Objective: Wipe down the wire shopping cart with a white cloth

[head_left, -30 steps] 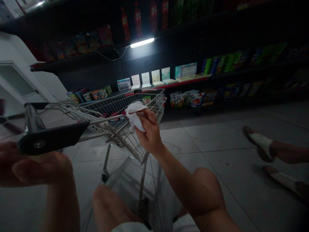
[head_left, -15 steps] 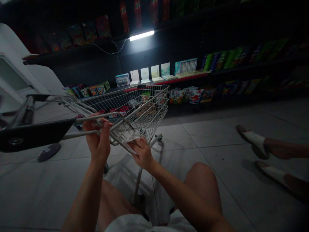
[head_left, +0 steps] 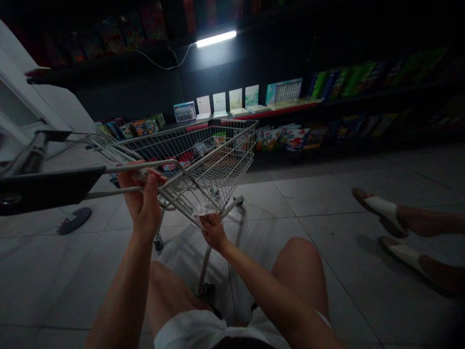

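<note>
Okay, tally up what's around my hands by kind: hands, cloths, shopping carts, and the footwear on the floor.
Hands: 2, left hand and right hand
White cloth: 1
Wire shopping cart: 1
White-strapped sandals on a nearby person's feet: 2
Dark slipper: 1
Total: 7

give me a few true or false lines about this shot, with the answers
The right hand presses a white wipe against the cart: true.
The left hand holds nothing: false, it grips a rail of the cart.
The floor is carpet: false, it is tile.
Another person at right wears white sandals: true.
</note>
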`<state>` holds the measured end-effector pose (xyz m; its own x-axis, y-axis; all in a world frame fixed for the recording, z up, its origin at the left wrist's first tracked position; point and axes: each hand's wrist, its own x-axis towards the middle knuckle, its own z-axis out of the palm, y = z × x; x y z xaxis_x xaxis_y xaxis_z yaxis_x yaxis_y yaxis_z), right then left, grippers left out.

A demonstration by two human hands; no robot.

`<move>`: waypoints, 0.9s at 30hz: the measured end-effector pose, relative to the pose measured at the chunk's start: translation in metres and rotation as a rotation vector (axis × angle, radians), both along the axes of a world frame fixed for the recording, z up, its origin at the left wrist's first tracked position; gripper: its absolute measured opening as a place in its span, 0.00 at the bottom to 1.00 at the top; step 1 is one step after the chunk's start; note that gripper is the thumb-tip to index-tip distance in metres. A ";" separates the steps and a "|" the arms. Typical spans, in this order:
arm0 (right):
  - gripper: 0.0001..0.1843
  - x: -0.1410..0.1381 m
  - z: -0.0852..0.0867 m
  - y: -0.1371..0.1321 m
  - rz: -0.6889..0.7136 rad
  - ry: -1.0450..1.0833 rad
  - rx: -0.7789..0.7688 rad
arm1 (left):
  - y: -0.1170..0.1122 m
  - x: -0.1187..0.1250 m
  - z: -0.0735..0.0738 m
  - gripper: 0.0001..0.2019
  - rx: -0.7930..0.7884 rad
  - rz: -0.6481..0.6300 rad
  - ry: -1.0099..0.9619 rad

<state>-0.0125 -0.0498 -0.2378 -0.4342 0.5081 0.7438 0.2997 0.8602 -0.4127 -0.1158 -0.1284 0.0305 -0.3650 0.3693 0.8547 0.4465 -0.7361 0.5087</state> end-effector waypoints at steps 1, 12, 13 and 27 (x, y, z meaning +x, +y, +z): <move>0.33 0.004 -0.024 0.002 -0.035 -0.010 -0.068 | 0.000 0.000 0.000 0.12 0.004 -0.004 -0.006; 0.30 0.002 0.069 -0.008 0.025 0.136 0.008 | 0.001 -0.007 -0.001 0.12 0.020 -0.035 0.044; 0.30 -0.002 0.077 -0.009 0.041 0.135 0.035 | 0.000 -0.009 -0.001 0.13 0.013 -0.035 0.049; 0.32 0.015 -0.049 -0.006 -0.144 0.090 -0.329 | 0.001 -0.020 -0.143 0.24 -0.462 0.458 0.045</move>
<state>0.0029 -0.0557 -0.2865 -0.2811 0.7775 0.5626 0.3577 0.6289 -0.6903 -0.1355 -0.1274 -0.1130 -0.5403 0.5178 0.6633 0.6911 -0.1765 0.7008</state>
